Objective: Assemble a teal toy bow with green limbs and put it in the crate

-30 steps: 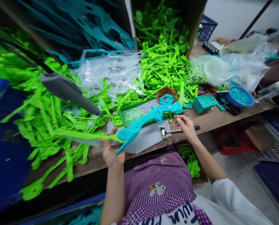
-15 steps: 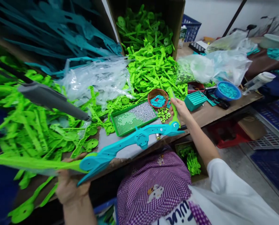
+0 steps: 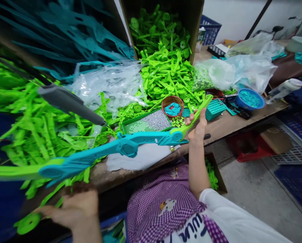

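A long teal plastic arm [image 3: 125, 146] stretches across the bench front, with a green blade [image 3: 11, 171] joined at its left end and a green arm [image 3: 200, 108] at its right end. My right hand [image 3: 198, 130] is shut on that green arm, just past the joint. My left hand [image 3: 73, 209] lies flat with fingers stretched out, low and just below the left end of the assembly; it does not appear to grip it. A small hammer [image 3: 207, 136] lies on the bench under my right hand, mostly hidden.
Heaps of green parts [image 3: 39, 128] cover the bench, and a cardboard box [image 3: 196, 20] holds more. Near my right hand are a green tray [image 3: 147, 123], a red basket [image 3: 173, 101], a teal box [image 3: 215, 108] and a blue bowl [image 3: 249, 104]. A grey handle [image 3: 70, 103] juts in from the left.
The assembly has swung left and flattened out. My right hand picked a green arm from the pile and brought it to the teal arm's right end. My left hand dropped lower and let go.
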`<action>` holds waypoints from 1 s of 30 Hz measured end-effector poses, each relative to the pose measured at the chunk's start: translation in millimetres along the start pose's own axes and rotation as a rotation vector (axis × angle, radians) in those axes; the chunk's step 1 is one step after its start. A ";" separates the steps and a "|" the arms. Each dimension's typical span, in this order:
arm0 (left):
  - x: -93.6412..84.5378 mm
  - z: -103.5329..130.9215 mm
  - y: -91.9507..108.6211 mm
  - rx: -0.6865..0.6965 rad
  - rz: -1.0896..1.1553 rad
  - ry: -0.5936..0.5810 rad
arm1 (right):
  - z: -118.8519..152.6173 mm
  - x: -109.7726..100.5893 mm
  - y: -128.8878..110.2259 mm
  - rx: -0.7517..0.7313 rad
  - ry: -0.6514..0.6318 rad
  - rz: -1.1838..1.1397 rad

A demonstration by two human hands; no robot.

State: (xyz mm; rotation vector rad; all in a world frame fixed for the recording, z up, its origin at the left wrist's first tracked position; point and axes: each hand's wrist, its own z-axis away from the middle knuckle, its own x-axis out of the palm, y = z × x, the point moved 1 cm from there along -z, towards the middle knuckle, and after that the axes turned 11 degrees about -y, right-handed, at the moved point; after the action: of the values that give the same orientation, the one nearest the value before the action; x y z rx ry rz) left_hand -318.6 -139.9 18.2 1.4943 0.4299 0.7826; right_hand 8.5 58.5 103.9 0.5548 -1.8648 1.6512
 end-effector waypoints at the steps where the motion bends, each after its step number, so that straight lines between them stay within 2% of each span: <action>1: 8.6 13.1 -8.9 -0.029 0.072 0.042 | -0.9 5.8 3.3 -0.002 -0.006 -0.025; 2: 23.5 27.4 -17.1 -0.094 0.096 0.018 | -1.6 10.9 7.0 -0.002 -0.014 -0.050; 3: 43.7 41.4 -23.9 -0.166 0.084 -0.073 | -1.7 15.1 10.7 0.002 -0.024 -0.072; 5: 93.2 63.2 -32.4 -0.276 0.067 -0.310 | 0.5 19.6 17.4 0.013 -0.038 -0.099; 6: 118.7 69.0 -33.9 -0.285 0.094 -0.420 | 2.5 20.0 19.8 0.016 -0.040 -0.100; 8: 162.2 70.6 -34.1 -0.272 0.154 -0.566 | 7.0 18.0 22.0 0.015 -0.041 -0.078; 9: 178.4 67.9 -33.9 -0.279 0.154 -0.607 | 9.0 16.3 21.8 0.008 -0.041 -0.058; 11: 199.4 60.3 -34.2 -0.276 0.143 -0.627 | 11.3 12.9 19.2 -0.019 -0.039 -0.011; 16: 215.0 53.6 -38.4 -0.282 0.102 -0.682 | 11.8 11.5 10.8 -0.054 -0.088 0.032; 22: 214.4 60.6 -41.6 -0.208 0.065 -0.689 | 25.0 14.5 4.1 -0.078 -0.172 0.068; 25: 202.4 61.2 -37.4 -0.092 0.021 -0.742 | 39.1 12.0 -3.6 -0.159 -0.252 0.079; 30: 180.4 61.4 -26.4 0.241 -0.025 -0.953 | 71.1 -0.6 -22.4 -0.475 -0.472 0.112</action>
State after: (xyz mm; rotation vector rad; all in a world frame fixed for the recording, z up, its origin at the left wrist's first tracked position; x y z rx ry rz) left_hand -145.9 -56.7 34.0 1.8871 -0.1887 -0.0622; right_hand 13.0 -15.0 115.6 0.6797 -2.5681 1.1311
